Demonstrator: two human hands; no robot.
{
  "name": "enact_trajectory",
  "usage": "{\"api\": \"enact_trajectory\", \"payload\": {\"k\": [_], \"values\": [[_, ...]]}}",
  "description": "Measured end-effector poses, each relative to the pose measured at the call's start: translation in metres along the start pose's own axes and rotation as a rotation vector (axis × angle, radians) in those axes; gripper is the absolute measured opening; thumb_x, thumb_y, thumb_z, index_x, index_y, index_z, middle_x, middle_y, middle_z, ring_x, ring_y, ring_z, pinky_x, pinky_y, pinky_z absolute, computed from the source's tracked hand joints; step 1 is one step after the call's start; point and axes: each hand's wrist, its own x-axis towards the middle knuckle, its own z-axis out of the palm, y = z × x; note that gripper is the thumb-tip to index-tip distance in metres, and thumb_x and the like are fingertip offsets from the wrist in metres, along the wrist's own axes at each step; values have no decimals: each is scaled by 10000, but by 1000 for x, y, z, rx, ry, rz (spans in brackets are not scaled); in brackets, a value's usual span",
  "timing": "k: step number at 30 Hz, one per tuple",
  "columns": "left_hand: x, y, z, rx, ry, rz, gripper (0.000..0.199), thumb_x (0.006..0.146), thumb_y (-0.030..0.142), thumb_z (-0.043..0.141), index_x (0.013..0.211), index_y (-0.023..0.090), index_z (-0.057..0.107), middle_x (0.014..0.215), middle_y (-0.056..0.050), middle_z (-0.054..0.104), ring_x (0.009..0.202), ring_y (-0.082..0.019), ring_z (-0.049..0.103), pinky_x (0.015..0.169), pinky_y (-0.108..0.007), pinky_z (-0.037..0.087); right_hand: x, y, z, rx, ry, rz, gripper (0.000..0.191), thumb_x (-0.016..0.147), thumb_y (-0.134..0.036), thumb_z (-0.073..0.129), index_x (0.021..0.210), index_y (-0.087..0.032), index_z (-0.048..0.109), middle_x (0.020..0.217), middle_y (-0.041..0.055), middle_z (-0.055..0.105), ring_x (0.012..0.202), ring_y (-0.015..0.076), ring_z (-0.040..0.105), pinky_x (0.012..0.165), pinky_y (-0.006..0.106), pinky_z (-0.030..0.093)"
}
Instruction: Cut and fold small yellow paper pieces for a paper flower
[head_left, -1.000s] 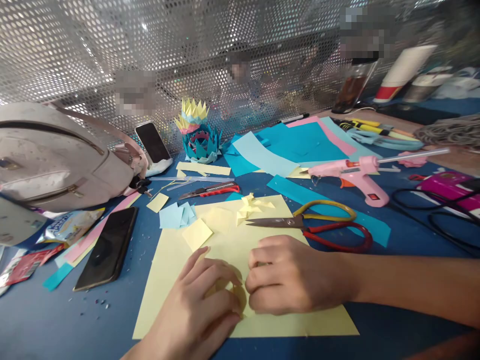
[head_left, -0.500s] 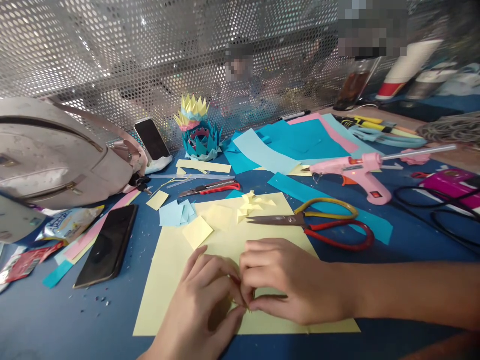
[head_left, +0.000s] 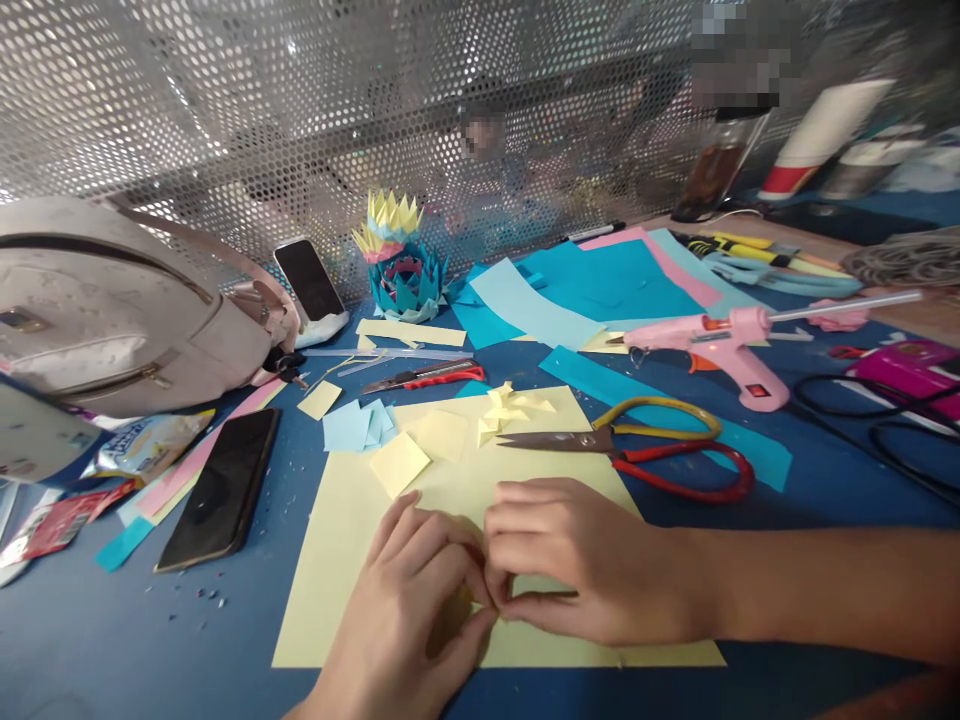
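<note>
My left hand [head_left: 424, 585] and my right hand [head_left: 577, 560] meet fingertip to fingertip over a large yellow sheet [head_left: 330, 590]. Both are pinched on a small piece of yellow paper [head_left: 480, 604], nearly all hidden by the fingers. Ahead of them on the sheet lie yellow paper squares [head_left: 400, 464] and several small folded yellow pieces [head_left: 506, 405]. Light blue squares [head_left: 356, 426] overlap the sheet's far left corner. Scissors [head_left: 622, 440] with one yellow and one red handle rest just beyond my right hand, blades pointing left.
Left: a phone [head_left: 221, 490], a backpack [head_left: 142, 310], snack wrappers [head_left: 150, 445]. Behind: a red cutter knife [head_left: 427, 376], a folded-paper model [head_left: 405, 280], a second phone [head_left: 309, 280], blue sheets [head_left: 615, 285]. Right: a pink glue gun [head_left: 731, 345] and black cable [head_left: 862, 440]. A perforated metal panel [head_left: 225, 110] stands behind.
The view has shifted slightly, so everything sits a little further right. My hands stay pinched together in nearly the same pose, and the objects on the table lie as before.
</note>
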Motion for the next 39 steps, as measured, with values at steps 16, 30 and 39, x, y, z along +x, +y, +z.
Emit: {"api": "enact_trajectory", "payload": {"k": [16, 30, 39], "values": [[-7, -7, 11, 364, 350, 490, 303, 1060, 153, 481, 870, 176, 716, 853, 45, 752, 931, -101, 701, 1245, -330, 319, -4, 0, -18, -288, -60, -263, 217, 1042, -192, 534, 921, -181, 714, 989, 17, 715, 869, 154, 554, 735, 313, 407], [-9, -3, 1, 705, 210, 631, 459, 1093, 103, 339, 905, 165, 752, 765, 53, 715, 831, -93, 674, 1306, -452, 135, -3, -6, -23, -473, -58, -438, 268, 963, -82, 532, 753, -118, 694, 710, 17, 560, 704, 164, 490, 543, 340, 281], [-16, 7, 5, 751, 160, 531, 326, 1028, 12, 458, 926, 149, 736, 787, 66, 734, 804, -84, 715, 1307, -449, 125, -10, -11, -13, -507, -43, -364, 319, 979, -111, 510, 695, -159, 647, 724, 31, 599, 715, 174, 490, 549, 359, 292]]}}
